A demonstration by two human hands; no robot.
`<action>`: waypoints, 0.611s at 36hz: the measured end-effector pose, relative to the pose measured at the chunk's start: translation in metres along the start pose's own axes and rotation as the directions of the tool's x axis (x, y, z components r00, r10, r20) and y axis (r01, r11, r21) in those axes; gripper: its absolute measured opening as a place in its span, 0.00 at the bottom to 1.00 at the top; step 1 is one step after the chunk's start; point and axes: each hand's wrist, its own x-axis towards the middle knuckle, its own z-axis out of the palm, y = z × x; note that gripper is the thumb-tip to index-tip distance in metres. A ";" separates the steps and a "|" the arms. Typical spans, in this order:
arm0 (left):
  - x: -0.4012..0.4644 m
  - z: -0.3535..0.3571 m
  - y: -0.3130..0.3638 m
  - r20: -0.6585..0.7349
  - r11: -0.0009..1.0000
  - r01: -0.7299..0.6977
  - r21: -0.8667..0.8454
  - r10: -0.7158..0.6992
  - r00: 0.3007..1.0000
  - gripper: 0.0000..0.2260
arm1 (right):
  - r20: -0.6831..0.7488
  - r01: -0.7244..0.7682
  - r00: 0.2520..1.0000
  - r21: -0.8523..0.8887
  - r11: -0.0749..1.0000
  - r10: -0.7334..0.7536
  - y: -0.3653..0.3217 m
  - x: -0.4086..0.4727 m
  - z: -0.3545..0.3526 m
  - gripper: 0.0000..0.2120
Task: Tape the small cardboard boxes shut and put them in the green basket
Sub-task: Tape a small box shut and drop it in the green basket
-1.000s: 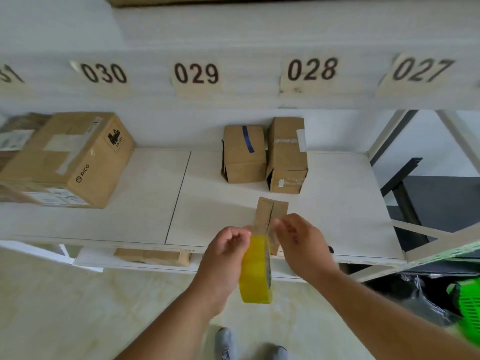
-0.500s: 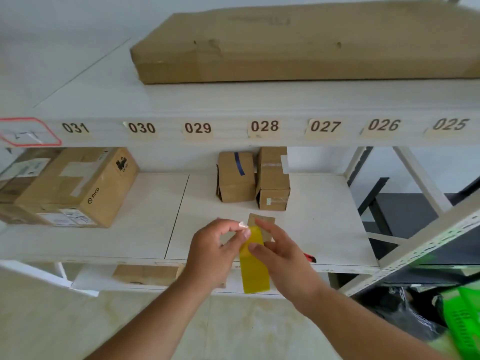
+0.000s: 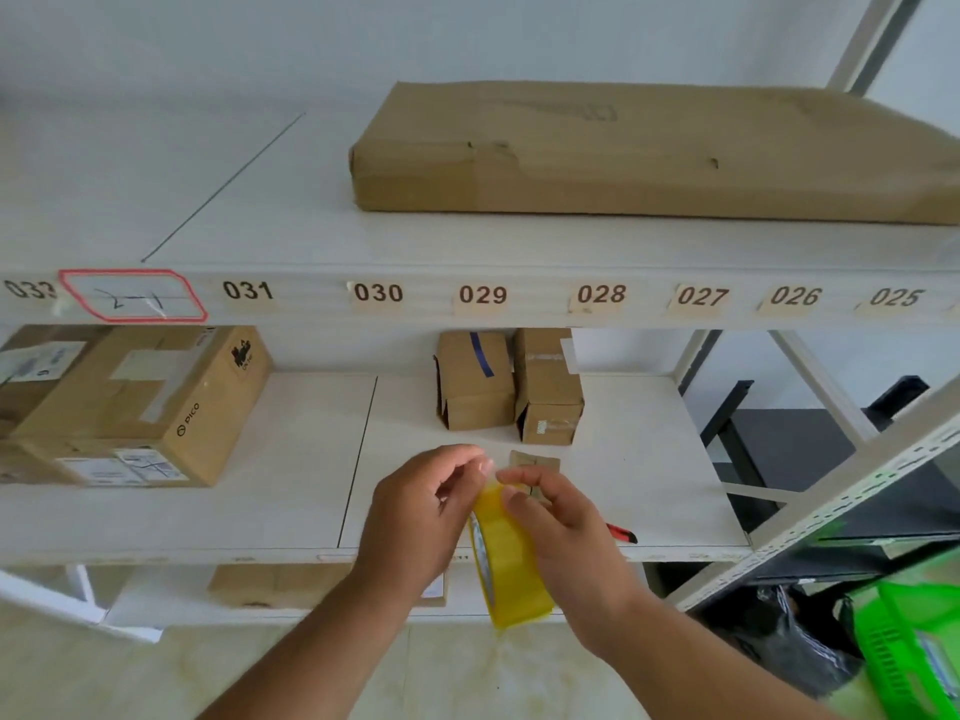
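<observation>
Both hands work the yellow tape roll before the shelf, the left hand and right hand pinching its top edge, so the tape end may tear or restick before reaching the small box behind, with the green basket well apart.

Two small boxes stand side by side on the shelf, behind the tape roll.

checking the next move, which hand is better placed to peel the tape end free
Left: the left hand pinches at the top of the yellow tape roll, while the right hand grips the roll.
</observation>
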 end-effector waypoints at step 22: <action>-0.008 -0.051 -0.024 0.108 0.971 -0.177 0.157 0.161 0.981 0.14 | -0.121 0.050 0.990 -0.137 0.989 -0.067 0.005 0.003 0.047 0.07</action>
